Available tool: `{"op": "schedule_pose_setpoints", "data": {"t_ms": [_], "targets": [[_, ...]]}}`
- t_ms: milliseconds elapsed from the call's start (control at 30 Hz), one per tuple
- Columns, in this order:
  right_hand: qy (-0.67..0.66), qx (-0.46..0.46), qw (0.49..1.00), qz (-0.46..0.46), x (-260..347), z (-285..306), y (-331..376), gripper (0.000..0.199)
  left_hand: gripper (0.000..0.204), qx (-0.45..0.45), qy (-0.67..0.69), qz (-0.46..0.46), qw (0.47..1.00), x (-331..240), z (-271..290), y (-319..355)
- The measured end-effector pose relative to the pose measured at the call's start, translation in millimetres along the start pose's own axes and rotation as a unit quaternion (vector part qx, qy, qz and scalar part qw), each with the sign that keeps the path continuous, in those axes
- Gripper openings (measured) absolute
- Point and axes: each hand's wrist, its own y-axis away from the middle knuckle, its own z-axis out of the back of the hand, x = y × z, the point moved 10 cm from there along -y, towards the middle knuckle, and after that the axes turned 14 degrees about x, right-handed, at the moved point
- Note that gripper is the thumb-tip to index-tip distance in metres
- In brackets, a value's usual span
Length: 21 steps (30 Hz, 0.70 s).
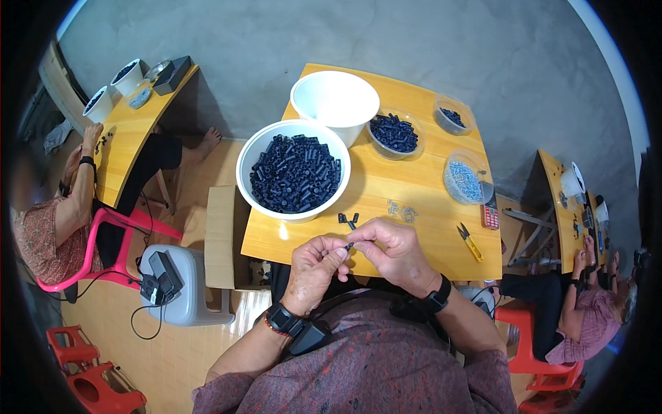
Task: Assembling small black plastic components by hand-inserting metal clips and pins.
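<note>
Between my hands, at the near edge of the table, is a small black plastic part (349, 246). My left hand (316, 268) pinches it between thumb and forefinger. The fingertips of my right hand (394, 254) close on its other end; whether they also hold a smaller piece is hidden. Just beyond my fingers lie a few loose black parts (348, 219). Farther right is a small scatter of shiny metal pieces (401, 211). A large white bowl (247, 181) heaped with black cylindrical parts stands at the left of the table.
Behind the bowl stands a white bucket (334, 86). Clear tubs hold black parts (394, 132), more black parts (452, 119) and silvery pieces (463, 181). Yellow-handled snips (470, 243) lie near a red calculator (490, 216). A cardboard box (221, 238) is at left. Other people sit at side tables.
</note>
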Motion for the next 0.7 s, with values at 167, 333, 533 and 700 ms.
{"op": "schedule_pose_setpoints", "data": {"t_ms": [167,333,533,700], "targets": [[0.011,-0.002,1.000,0.029,0,-2,1,0.009,0.009,-0.007,-0.003,-0.006,1.000,-3,-2,1],[0.021,0.031,0.999,0.016,1,-5,-2,0.013,0.006,-0.018,-0.022,-0.007,1.000,0,0,2],[0.045,0.065,0.996,0.039,3,-9,-5,0.015,0.004,-0.038,-0.067,0.006,0.997,-4,-1,3],[0.099,0.064,0.984,0.131,24,-13,-1,0.021,0.005,-0.029,-0.097,0.013,0.995,-6,-4,3]]}}
